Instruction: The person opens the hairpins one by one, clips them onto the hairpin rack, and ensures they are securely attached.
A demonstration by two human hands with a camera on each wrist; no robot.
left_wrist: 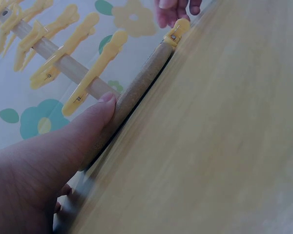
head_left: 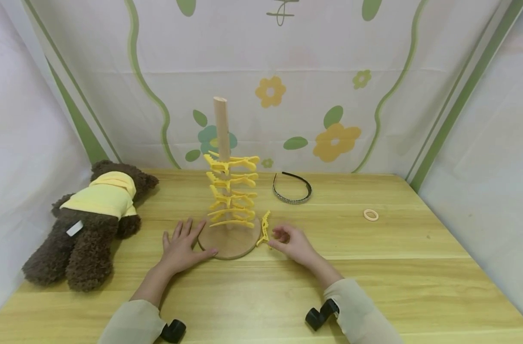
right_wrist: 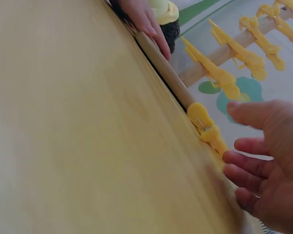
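Observation:
Several yellow alligator hair clips (head_left: 218, 166) are stacked crosswise along an upright wooden post (head_left: 222, 126) on a round wooden base (head_left: 233, 247). My left hand (head_left: 179, 252) rests against the base's left side, fingers spread on the table. Its thumb lies over the rim, as the left wrist view shows from close by. Another yellow hair clip (head_left: 265, 229) lies on the table at the base's right edge. Beside that clip is my right hand (head_left: 296, 246), fingers relaxed and parted, with nothing held between them. In the right wrist view the fingertips (right_wrist: 230, 157) are right by the loose clip's far end.
A brown teddy bear (head_left: 93, 224) in a yellow top lies on the left. Behind my right hand is a black headband (head_left: 292, 200) with a sparkly band. A small pale ring (head_left: 371, 215) lies farther right. Printed white fabric (head_left: 244, 48) hangs around the table.

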